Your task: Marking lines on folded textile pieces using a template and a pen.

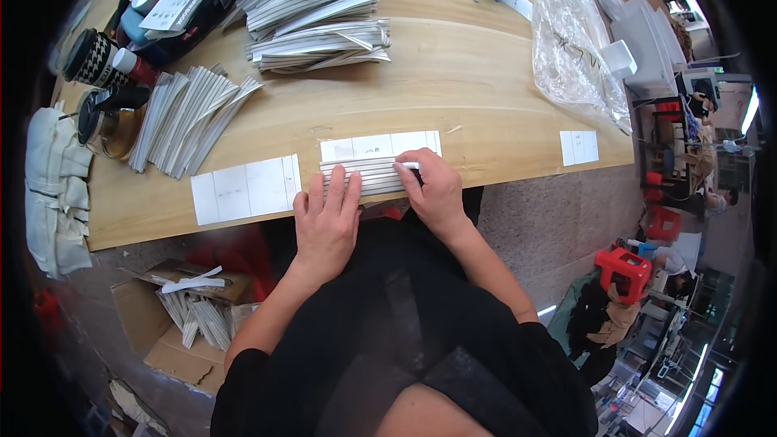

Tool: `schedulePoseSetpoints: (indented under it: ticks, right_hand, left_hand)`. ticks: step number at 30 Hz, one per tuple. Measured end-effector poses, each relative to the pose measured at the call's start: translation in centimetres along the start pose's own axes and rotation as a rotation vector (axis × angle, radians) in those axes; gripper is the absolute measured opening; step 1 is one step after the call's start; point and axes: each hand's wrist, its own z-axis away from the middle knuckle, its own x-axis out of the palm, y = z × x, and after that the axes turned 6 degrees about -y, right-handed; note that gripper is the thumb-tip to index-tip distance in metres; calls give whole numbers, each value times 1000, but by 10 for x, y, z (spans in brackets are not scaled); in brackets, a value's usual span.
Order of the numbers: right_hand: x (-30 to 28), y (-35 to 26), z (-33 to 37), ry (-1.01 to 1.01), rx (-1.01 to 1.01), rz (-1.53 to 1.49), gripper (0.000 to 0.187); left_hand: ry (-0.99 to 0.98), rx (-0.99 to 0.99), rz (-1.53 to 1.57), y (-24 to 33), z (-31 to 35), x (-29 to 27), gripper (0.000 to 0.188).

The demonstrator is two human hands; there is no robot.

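A row of narrow pale strips [377,175] lies side by side at the table's front edge, against a white marked card [380,145]. My left hand [329,210] rests on the left part of the strips, its fingers stretched out and pressing them flat. Over their right end, my right hand [437,194] pinches a short white pen [411,165], pointing left. Its tip is partly hidden by my fingers. To the left of my hands is another white card [245,190] with ruled lines.
Bundles of similar strips [320,20] are heaped at the back, with a smaller bundle [190,117] at left. A glass jar [120,131] and a patterned cup [91,59] stand nearby. Clear plastic [571,40] covers the right side. Below left, a cardboard box [137,316] holds more strips.
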Motion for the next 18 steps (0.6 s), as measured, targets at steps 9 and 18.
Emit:
schedulePoseSetpoints:
  ticks: [9,18]
  right_hand:
    - [-5,-12,-12,67,251,-265,12]
    - [24,-22,-12,-144,135,-289,11]
  left_hand:
    - [62,11,-19,-1,0,4,59]
    - [81,12,-2,-2,1,7,58]
